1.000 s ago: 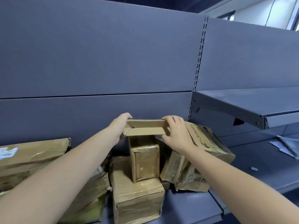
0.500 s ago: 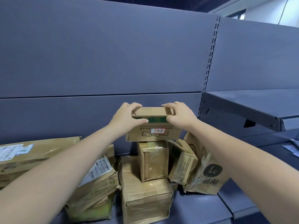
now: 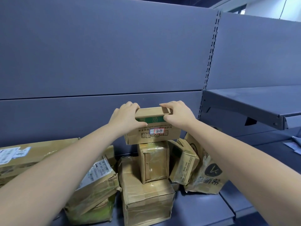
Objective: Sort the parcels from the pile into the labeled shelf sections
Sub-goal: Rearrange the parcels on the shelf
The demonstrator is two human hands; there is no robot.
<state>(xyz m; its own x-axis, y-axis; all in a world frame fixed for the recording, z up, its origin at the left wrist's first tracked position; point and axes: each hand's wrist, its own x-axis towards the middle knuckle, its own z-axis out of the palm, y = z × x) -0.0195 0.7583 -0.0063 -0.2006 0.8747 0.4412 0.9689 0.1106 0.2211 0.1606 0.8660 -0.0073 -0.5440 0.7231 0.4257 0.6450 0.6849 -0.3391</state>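
A small brown cardboard box [image 3: 153, 132] with a green band, upside-down print and a red-edged sticker is held at the top of the parcel pile. My left hand [image 3: 126, 118] grips its upper left corner, fingers over the top and thumb on the front. My right hand [image 3: 176, 115] grips the upper right corner the same way. Its bottom edge meets the top of an upright taped parcel [image 3: 154, 162], which stands on a larger taped box [image 3: 146, 201]; whether it rests there or hangs free I cannot tell.
More parcels surround the pile: a labelled box [image 3: 96, 181] at left, a long box [image 3: 29, 155] at far left, a narrow box [image 3: 184, 162] and a printed paper bag [image 3: 206, 173] at right. A grey shelf [image 3: 254, 108] juts out at upper right. White papers [image 3: 295, 144] lie at far right.
The box has been turned so its printed front with the sticker faces me, both hands shifting to its top corners. The view has drifted left.
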